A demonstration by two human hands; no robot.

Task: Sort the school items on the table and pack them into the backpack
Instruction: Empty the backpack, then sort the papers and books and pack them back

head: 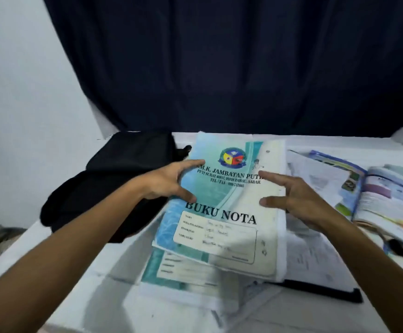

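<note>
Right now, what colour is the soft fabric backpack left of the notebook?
Black, seen in the head view: the backpack.

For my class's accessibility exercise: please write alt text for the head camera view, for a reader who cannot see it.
Two hands, left hand and right hand, hold a teal notebook titled "BUKU NOTA" by its side edges above a pile of notebooks and papers. A black backpack lies to the left on the white table; an open textbook lies right.

The teal-and-cream rectangular paper notebook point(222, 207) has a smooth, faintly glossy card cover. The black cloth backpack point(114, 183) at the table's left edge looks matt and soft. The open colour-printed textbook point(376, 195) at the right edge shows glossy paper pages. The white table point(51, 272) is smooth and matt.
</note>
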